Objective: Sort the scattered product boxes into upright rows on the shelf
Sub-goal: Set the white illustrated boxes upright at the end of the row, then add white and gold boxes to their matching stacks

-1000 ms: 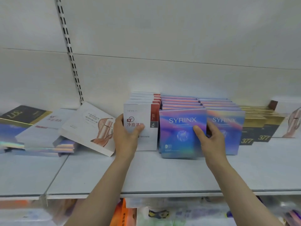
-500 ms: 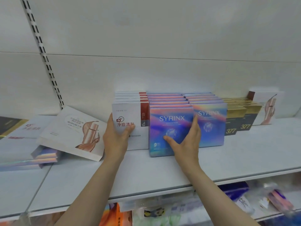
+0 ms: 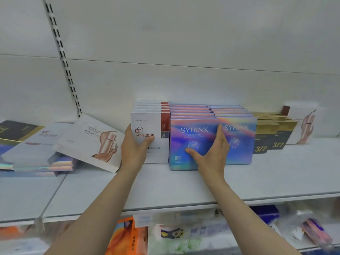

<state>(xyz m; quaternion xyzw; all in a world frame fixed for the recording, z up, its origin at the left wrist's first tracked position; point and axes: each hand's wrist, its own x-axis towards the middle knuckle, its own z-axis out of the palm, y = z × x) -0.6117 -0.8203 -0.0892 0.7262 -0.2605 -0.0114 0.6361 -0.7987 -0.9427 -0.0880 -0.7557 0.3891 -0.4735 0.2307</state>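
Observation:
Upright rows stand at the back of the white shelf. My left hand grips the left edge of the front white-and-red box, thumb across its face. Beside it on the right is the front iridescent SYRINX box. My right hand presses flat on that box's face, fingers straight up along its right edge and thumb spread left. A second SYRINX row and the black-and-gold 377 boxes stand further right.
A white MARUBI box leans on a flat stack of mixed boxes at the left. Another white box stands far right. A slotted rail runs up the back wall. Packaged goods fill the shelf below.
My right hand has gone from holding the SYRINX box's right edge to lying flat on its front. My left hand has stayed on the white-and-red box.

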